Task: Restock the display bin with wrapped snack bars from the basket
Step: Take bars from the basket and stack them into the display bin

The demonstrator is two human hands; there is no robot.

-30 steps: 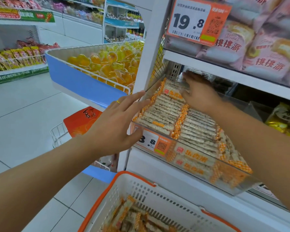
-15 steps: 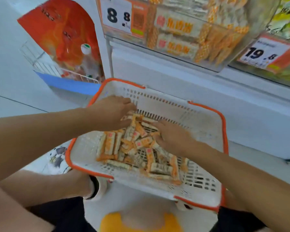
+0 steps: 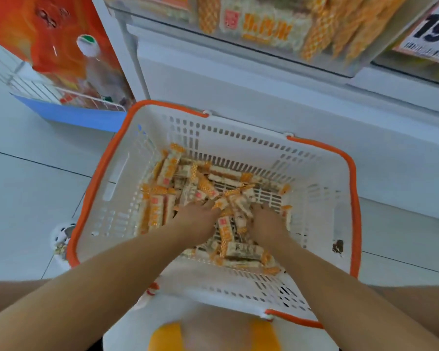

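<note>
Both hands, left hand (image 3: 197,220) and right hand (image 3: 266,224), have sunk deeper among the wrapped snack bars (image 3: 167,171) in the basket (image 3: 350,173); fingers buried, perhaps grasping; price tag (image 3: 431,29) reads "19".

A red-orange snack bag (image 3: 53,39) leans in a white wire rack (image 3: 61,93) at ten o'clock, a price tag (image 3: 428,34) at two o'clock, over pale floor tiles (image 3: 23,198).

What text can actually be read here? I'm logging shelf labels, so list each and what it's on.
"19" in large black digits: price tag at top right; its small print is too blurred.
Orange Chinese characters on the bar in the display bin: blurred, unreadable.
Red marks on the bars in the basket: too small to read.
Red bag at left: print unreadable.
</note>
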